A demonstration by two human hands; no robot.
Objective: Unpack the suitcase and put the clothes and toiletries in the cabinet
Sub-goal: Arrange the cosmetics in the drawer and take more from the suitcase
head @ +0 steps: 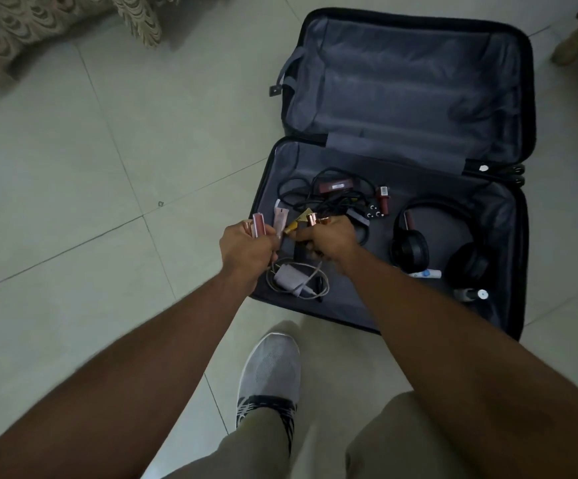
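Suitcase (pixel 508 236) lay open flat on the tiled floor (pixel 73 202), right of centre. Far half showed only bare grey lining, no clothes visible anywhere. Cabinet wasn't in view.

Left hand (pixel 246 250) was fisted round a bunch of small cosmetic tubes (pixel 258 224), pink ones sticking up out of the grip. Right hand (pixel 329 240) was curled round more, with copper-capped sticks (pixel 313 219) poking out the top. Both hands sat close together over the near-left corner of the near half, just above the lining.

Left in that half:
- tangle of black cable (pixel 318 198) with a plug (pixel 372 214), far side
- white charger (pixel 289 276) with coiled lead, just under the hands
- black headphones (pixel 439 243), right of centre
- small white tube (pixel 425 273) and a white-capped bottle (pixel 472 294), near right
- dark red stick (pixel 384 200) beside the plug

Handling, my read: tubes are light, rigid, smooth plastic or metal, so slippery when bunched; a loose fist could let one slide out. Better gripped round the middle of the bundle with caps up, as here. Caps may pop if squeezed at the ends. Both hands look nearly full; probably time to carry this lot off before grabbing the white tube and bottle. Those two are small enough for a pinch round the body, not the cap.
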